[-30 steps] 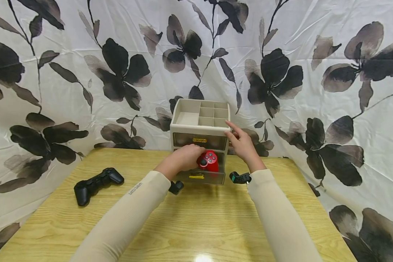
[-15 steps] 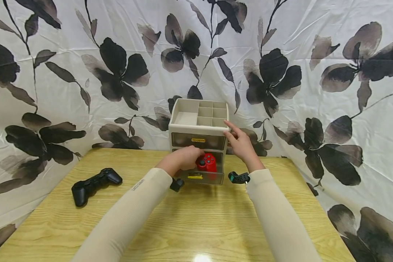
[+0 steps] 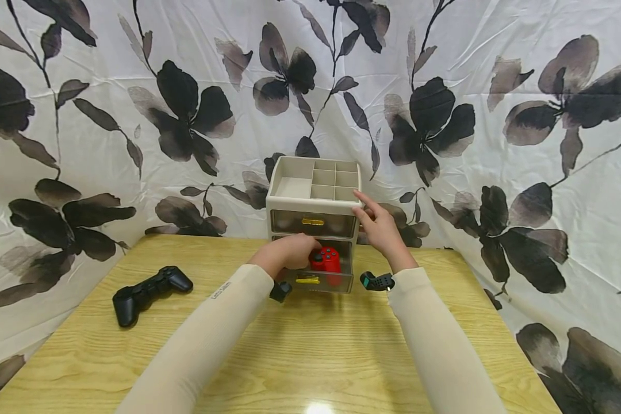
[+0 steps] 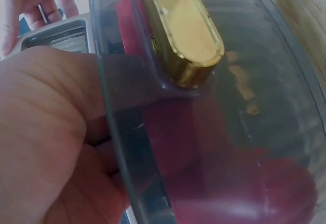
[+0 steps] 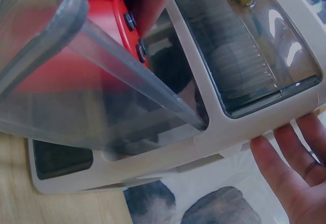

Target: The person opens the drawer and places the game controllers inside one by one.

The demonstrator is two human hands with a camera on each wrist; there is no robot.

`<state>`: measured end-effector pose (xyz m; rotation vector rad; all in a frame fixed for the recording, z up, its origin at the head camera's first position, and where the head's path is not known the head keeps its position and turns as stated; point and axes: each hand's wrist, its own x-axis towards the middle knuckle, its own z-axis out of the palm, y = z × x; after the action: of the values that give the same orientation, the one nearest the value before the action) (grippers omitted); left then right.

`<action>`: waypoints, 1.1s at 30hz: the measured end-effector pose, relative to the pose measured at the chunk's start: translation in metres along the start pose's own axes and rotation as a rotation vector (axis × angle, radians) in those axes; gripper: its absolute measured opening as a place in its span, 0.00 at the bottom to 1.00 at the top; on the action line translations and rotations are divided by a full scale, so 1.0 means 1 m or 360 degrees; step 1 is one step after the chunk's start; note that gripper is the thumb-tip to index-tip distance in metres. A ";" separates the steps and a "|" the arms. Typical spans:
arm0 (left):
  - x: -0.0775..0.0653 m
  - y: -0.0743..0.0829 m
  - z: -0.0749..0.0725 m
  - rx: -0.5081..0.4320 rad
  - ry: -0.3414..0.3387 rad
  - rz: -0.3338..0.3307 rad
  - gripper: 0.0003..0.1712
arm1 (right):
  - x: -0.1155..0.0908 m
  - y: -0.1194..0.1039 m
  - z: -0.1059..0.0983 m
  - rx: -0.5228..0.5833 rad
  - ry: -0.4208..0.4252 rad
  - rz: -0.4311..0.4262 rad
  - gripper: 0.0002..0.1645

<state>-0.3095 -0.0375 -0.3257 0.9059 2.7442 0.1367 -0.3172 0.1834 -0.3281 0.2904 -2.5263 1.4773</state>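
A red game controller (image 3: pixel 331 260) sits low inside the pulled-out lower drawer (image 3: pixel 341 282) of a cream desktop organizer (image 3: pixel 310 202). My left hand (image 3: pixel 295 252) reaches over the drawer's front and grips the controller's left part; its fingertips are hidden. Through the clear drawer front, the left wrist view shows the red controller (image 4: pixel 188 158) behind a gold handle (image 4: pixel 186 25). At the organizer's right side, my right hand (image 3: pixel 384 229) rests its fairly straight fingers near the top front corner. In the right wrist view, those fingertips (image 5: pixel 265 150) touch the cream side.
A black game controller (image 3: pixel 152 293) lies on the wooden table (image 3: pixel 300 351) at the left. The upper drawer (image 3: pixel 313 223) is closed. Divided compartments (image 3: pixel 335 179) top the organizer. A floral cloth (image 3: pixel 186 34) hangs behind the table.
My left hand and the red controller have moved slightly lower into the drawer, and the controller has tilted flatter. The right hand stays against the organizer.
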 end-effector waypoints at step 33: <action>-0.049 -0.010 0.000 -0.0201 0.0314 0.0123 0.28 | -0.004 -0.002 0.002 0.0011 0.0005 -0.0006 0.30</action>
<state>-0.2772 -0.0745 -0.3174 1.0131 2.8393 0.4303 -0.3126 0.1814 -0.3288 0.2936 -2.5170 1.4842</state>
